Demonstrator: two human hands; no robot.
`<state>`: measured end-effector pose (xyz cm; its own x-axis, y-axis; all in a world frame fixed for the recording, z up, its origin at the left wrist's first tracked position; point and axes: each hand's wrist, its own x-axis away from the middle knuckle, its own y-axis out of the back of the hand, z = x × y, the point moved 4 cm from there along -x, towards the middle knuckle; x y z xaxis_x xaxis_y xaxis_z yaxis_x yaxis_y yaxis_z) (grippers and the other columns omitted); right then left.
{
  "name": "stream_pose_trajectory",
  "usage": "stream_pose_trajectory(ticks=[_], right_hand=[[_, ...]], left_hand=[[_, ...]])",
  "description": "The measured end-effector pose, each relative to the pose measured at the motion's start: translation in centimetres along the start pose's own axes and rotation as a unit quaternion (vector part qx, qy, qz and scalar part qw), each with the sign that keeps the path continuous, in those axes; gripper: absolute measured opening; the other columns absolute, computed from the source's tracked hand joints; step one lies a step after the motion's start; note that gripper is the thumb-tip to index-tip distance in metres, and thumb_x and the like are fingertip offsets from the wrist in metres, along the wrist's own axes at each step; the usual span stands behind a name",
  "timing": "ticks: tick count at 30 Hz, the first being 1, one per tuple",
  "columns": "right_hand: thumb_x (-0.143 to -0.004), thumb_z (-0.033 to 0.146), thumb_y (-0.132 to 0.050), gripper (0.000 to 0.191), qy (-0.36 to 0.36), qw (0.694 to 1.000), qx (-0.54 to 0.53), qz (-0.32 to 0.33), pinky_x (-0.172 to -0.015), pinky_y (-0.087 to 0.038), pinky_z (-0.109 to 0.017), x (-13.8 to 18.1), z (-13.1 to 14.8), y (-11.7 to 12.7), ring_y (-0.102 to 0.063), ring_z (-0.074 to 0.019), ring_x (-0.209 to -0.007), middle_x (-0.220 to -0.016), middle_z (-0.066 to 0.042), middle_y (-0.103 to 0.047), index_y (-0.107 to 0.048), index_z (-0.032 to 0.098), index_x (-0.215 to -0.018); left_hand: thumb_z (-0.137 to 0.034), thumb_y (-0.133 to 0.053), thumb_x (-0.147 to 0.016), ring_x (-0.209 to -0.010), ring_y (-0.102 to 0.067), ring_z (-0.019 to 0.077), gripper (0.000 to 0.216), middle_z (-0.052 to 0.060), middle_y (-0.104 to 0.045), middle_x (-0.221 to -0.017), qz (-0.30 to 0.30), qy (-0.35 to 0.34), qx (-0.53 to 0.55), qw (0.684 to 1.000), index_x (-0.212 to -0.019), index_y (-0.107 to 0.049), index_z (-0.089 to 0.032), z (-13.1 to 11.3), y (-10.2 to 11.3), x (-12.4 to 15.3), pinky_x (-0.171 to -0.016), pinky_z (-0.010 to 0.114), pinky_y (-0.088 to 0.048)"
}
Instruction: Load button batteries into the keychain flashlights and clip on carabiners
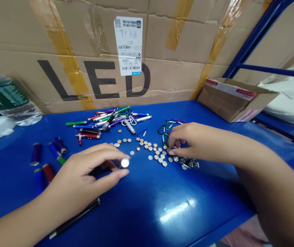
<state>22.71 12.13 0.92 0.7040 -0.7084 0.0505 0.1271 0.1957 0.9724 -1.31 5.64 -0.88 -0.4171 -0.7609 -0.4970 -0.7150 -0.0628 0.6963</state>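
Between thumb and forefinger, my left hand [95, 168] pinches a small flashlight tube [124, 163]. Its round end faces me and shows a bright silvery disc; the rest of the tube is behind my fingers. Over on the right, my right hand [184, 139] is down at the edge of the button cells [156, 157] and the small metal end caps [189, 163]. Its fingers are curled together, and what lies at their tips is mostly hidden. Several carabiners [161, 129] lie just behind that hand.
Finished-looking mini flashlights [108, 120] are heaped at the back. Coloured tubes [36, 154] lie at left, and a black pen-like stick [75, 219] lies under my left forearm. A water bottle [13, 99], an open carton [229, 99] and a large cardboard box [172, 72] border the blue table [147, 212].
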Motion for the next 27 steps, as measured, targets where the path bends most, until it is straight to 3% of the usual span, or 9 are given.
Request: stream_pose_trajectory(ticks=[3, 8, 13, 18, 21, 27], right_hand=[[-0.084, 0.023, -0.060, 0.012, 0.004, 1.000, 0.000, -0.020, -0.064, -0.045, -0.026, -0.3, 0.6, -0.1, -0.059, -0.0136, -0.065, -0.076, -0.001, -0.068, -0.070, 0.022, -0.077], [-0.083, 0.017, -0.058, 0.008, 0.051, 0.986, -0.076, -0.139, -0.067, -0.044, -0.025, -0.4, 3.3, 0.5, -0.058, -0.0134, -0.073, -0.080, -0.001, -0.066, -0.065, 0.019, -0.080], [-0.082, 0.013, -0.057, 0.008, 0.126, 0.964, -0.162, -0.166, -0.066, -0.043, -0.023, -0.5, 7.2, -1.2, -0.055, -0.0111, -0.071, -0.076, 0.001, -0.061, -0.058, 0.019, -0.078], [-0.081, 0.010, -0.054, 0.009, 0.139, 0.948, -0.178, -0.225, -0.065, -0.042, -0.022, -0.2, 8.0, -1.7, -0.053, -0.0098, -0.067, -0.074, 0.001, -0.059, -0.053, 0.018, -0.077], [-0.082, 0.010, -0.054, 0.009, 0.136, 0.950, -0.162, -0.228, -0.065, -0.042, -0.022, -0.2, 7.8, -1.8, -0.053, -0.0099, -0.067, -0.074, 0.001, -0.059, -0.054, 0.018, -0.078], [-0.089, 0.014, -0.049, 0.013, 0.139, 0.970, -0.096, -0.172, -0.063, -0.040, -0.024, -0.4, 8.0, -2.4, -0.054, -0.0126, -0.067, -0.072, -0.001, -0.061, -0.060, 0.017, -0.082]], left_hand=[[-0.028, -0.066, -0.083, -0.073, -0.068, 0.0146, 0.008, 0.001, -0.072, -0.084, 0.002, 0.003, 0.002, 1.000, -0.087, -0.070, -0.023, 0.0, -0.1, 0.0, -0.061, 0.020, -0.056], [-0.023, -0.066, -0.083, -0.075, -0.067, 0.0126, 0.007, 0.001, -0.071, -0.084, 0.021, -0.007, 0.010, 1.000, -0.089, -0.070, -0.021, -0.3, -0.4, 0.0, -0.066, 0.018, -0.055], [-0.015, -0.064, -0.083, -0.075, -0.064, 0.0101, 0.014, 0.001, -0.069, -0.084, 0.030, -0.031, 0.014, 0.999, -0.095, -0.070, -0.019, -1.1, -0.6, 0.1, -0.072, 0.017, -0.052], [-0.015, -0.059, -0.086, -0.078, -0.062, 0.0107, 0.023, 0.002, -0.066, -0.086, 0.037, -0.031, 0.010, 0.999, -0.106, -0.069, -0.021, -1.2, -0.6, 0.4, -0.072, 0.018, -0.050], [-0.015, -0.058, -0.087, -0.080, -0.061, 0.0108, 0.028, 0.001, -0.064, -0.088, 0.051, -0.038, 0.000, 0.998, -0.112, -0.068, -0.024, -1.1, -0.7, 0.5, -0.073, 0.018, -0.050], [-0.012, -0.058, -0.089, -0.079, -0.061, 0.0088, 0.032, 0.000, -0.063, -0.086, 0.056, -0.052, -0.004, 0.997, -0.115, -0.068, -0.027, -1.0, -0.6, 0.3, -0.071, 0.016, -0.050]])
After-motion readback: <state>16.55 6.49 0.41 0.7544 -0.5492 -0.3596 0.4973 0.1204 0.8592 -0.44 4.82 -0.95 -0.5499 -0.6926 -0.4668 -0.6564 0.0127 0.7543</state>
